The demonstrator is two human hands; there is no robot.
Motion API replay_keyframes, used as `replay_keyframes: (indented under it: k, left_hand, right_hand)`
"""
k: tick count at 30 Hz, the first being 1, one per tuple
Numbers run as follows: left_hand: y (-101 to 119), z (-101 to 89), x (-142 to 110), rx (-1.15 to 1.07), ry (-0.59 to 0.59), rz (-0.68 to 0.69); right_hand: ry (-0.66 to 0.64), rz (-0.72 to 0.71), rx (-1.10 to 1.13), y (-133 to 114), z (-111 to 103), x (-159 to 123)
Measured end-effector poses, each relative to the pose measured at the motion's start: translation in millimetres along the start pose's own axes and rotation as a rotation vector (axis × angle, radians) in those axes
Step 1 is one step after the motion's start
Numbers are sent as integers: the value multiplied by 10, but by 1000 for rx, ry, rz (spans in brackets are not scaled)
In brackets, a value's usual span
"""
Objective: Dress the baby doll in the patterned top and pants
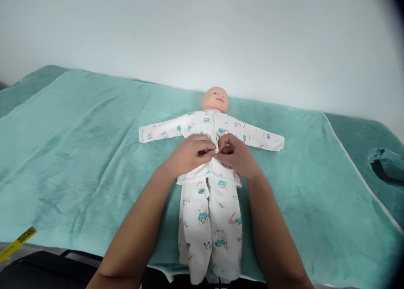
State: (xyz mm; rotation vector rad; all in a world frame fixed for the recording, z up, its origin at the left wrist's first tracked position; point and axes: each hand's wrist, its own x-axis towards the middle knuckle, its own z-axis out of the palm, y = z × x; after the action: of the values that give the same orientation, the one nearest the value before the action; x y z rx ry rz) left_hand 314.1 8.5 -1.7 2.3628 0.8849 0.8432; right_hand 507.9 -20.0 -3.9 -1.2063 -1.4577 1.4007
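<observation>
A baby doll (215,98) lies on its back on a teal blanket (78,154), head away from me. It wears a white printed shirt (249,134) with sleeves spread out and matching trousers (210,221). My left hand (189,154) and my right hand (235,154) meet over the doll's chest. Both pinch the front opening of the shirt, fingers closed on the fabric edges at the middle.
The blanket covers a padded table with a darker teal surface and a face hole (386,167) at the right. A white wall (202,36) stands behind. A yellow tape strip (17,242) and a dark object (41,270) lie at the near left edge.
</observation>
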Motion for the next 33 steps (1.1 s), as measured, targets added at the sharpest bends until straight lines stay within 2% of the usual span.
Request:
replay_keyframes:
  k: [4, 16, 22, 29, 33]
  left_hand:
    - [-16, 30, 0, 31, 40, 39]
    - [-46, 51, 12, -1, 47, 39]
    - [-17, 34, 38, -97, 41, -35]
    - [23, -47, 52, -219, -38, -155]
    - [-1, -46, 39, -284, -29, -185]
  right_hand:
    - [-5, 8, 5, -4, -9, 2]
    - [-37, -5, 65, 4, -25, 1]
    - [-37, -32, 95, 22, -15, 16]
    - [-104, -62, 129, 73, -57, 26]
    - [-127, -70, 156, 85, -84, 32]
